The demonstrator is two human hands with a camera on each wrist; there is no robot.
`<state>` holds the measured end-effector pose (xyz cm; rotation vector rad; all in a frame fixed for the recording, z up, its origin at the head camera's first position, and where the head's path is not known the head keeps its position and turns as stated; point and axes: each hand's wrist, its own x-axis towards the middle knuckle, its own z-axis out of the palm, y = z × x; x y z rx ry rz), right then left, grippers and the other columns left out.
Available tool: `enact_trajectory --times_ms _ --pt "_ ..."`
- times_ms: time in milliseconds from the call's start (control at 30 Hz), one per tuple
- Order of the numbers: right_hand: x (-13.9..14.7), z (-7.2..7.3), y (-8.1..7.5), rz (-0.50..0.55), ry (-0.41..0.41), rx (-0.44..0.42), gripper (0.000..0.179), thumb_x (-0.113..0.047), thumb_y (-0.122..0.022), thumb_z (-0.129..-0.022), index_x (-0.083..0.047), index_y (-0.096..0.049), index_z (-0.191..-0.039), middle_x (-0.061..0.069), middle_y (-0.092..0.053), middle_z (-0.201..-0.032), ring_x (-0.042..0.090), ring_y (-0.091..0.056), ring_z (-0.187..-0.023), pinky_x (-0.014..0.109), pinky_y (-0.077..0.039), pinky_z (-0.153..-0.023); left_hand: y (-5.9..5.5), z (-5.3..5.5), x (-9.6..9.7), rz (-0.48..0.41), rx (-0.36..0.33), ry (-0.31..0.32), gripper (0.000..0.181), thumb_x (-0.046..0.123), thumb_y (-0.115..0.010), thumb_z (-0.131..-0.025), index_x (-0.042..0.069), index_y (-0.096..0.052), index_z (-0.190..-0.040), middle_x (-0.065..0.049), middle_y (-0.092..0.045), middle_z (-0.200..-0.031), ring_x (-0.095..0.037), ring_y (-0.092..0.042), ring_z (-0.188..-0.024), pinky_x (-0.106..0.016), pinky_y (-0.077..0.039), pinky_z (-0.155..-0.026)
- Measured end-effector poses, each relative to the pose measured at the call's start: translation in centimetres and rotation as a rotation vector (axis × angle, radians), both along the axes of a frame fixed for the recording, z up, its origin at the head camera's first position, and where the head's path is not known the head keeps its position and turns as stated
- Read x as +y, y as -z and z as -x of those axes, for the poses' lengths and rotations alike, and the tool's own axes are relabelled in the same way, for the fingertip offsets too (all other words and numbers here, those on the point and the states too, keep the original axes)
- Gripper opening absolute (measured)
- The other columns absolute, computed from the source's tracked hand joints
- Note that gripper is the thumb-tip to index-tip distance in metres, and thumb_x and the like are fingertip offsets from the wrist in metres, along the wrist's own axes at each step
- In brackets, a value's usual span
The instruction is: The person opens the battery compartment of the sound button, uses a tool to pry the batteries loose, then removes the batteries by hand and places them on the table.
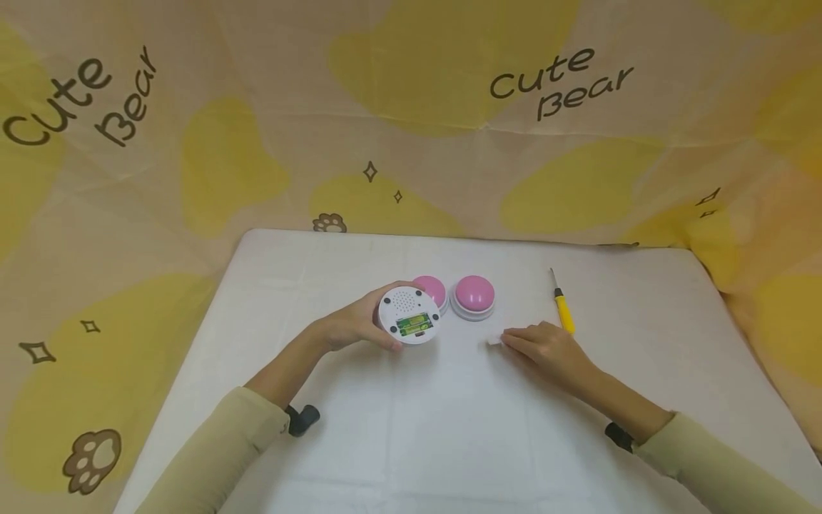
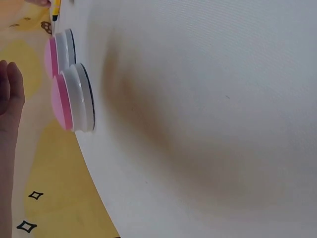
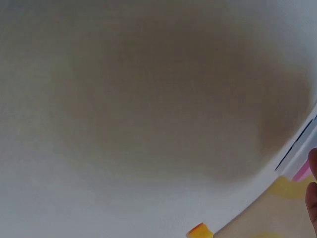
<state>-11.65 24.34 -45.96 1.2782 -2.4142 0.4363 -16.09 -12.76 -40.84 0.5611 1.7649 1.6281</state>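
Observation:
My left hand (image 1: 356,319) grips a round white push-button unit (image 1: 404,305) by its rim, underside towards me. Its battery compartment lies uncovered and has green batteries (image 1: 414,323) in it. To the right, my right hand (image 1: 546,348) pinches a small white piece (image 1: 494,341), perhaps a battery cover, low over the table. Two more button units stand just behind: one with a pink dome (image 1: 474,293) in full view, the other (image 1: 432,288) partly hidden by the held unit. Only fingers (image 3: 312,203) of my right hand show in the right wrist view.
A screwdriver (image 1: 564,311) with a yellow handle lies on the white table (image 1: 449,442), beyond my right hand. Behind the table's far edge hangs a patterned yellow cloth (image 1: 411,93), which also runs along both sides.

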Motion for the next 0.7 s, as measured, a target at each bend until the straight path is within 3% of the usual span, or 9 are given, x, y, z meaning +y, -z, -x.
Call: enact_trajectory --times_ms 333,700 --pt "0.1 -0.3 1.2 -0.095 -0.016 0.013 0.035 -0.001 -0.089 -0.065 -0.002 -0.077 -0.098 0.008 -0.075 -0.093 0.021 -0.070 -0.079 0.032 -0.055 -0.066 -0.4 -0.2 -0.1 -0.014 -0.007 0.000 0.092 -0.008 -0.076 -0.072 0.013 -0.034 -0.151 -0.010 -0.047 -0.141 -0.028 -0.045 -0.129 -0.039 -0.044 -0.105" --pt "0.2 -0.3 1.5 -0.104 0.001 -0.074 0.031 -0.005 -0.089 -0.069 -0.004 -0.078 -0.098 0.007 -0.074 -0.097 0.020 -0.070 -0.083 0.034 -0.057 -0.071 -0.4 -0.1 -0.2 -0.013 0.007 0.010 0.096 -0.005 -0.079 -0.071 0.010 -0.031 -0.153 -0.010 -0.048 -0.141 -0.027 -0.045 -0.129 -0.039 -0.043 -0.106"
